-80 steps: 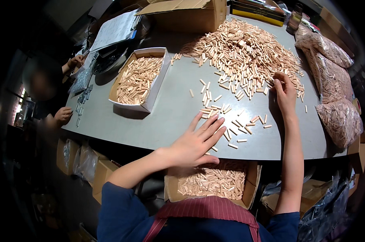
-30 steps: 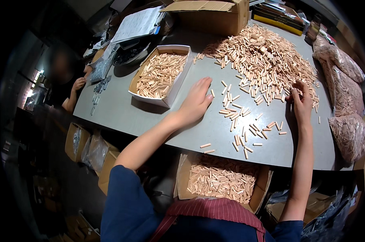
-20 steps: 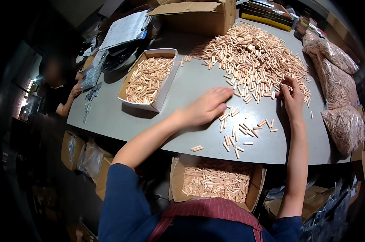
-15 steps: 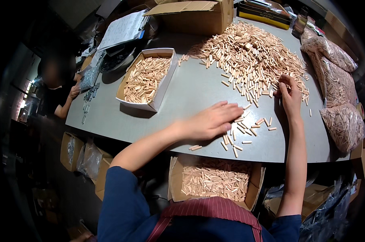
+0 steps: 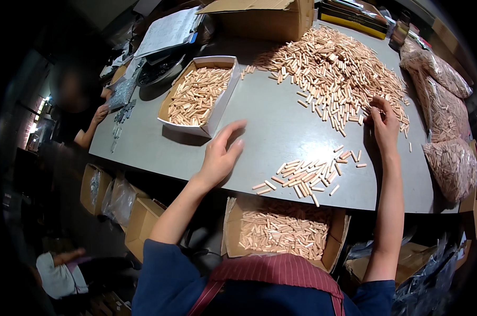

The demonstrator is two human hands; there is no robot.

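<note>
My left hand (image 5: 221, 155) hovers over the table just right of the white-sided carton (image 5: 221, 113), empty, with thumb and fingers apart. That carton is filled with short wooden dowels (image 5: 199, 95). To the right of this hand, a small loose group of wooden dowels (image 5: 307, 176) lies near the table's front edge. At the right edge of a big heap of wooden dowels (image 5: 333, 68) rests my right hand (image 5: 385, 124). Its fingers are loosely bent, with a gap between thumb and forefinger, and the fingertips touch the dowels there.
Below the table's front edge (image 5: 238, 184) stands an open cardboard box (image 5: 336, 245) of dowels. Clear bags of dowels (image 5: 449, 158) line the right side. A large carton (image 5: 259, 23) and a dark bowl (image 5: 162, 73) stand at the back. Another person's hand (image 5: 100, 114) holds a bag at the left.
My left hand has moved left, off the small group of dowels, towards the white-sided carton. Those dowels now lie spread closer to the front edge. My right hand stays at the heap.
</note>
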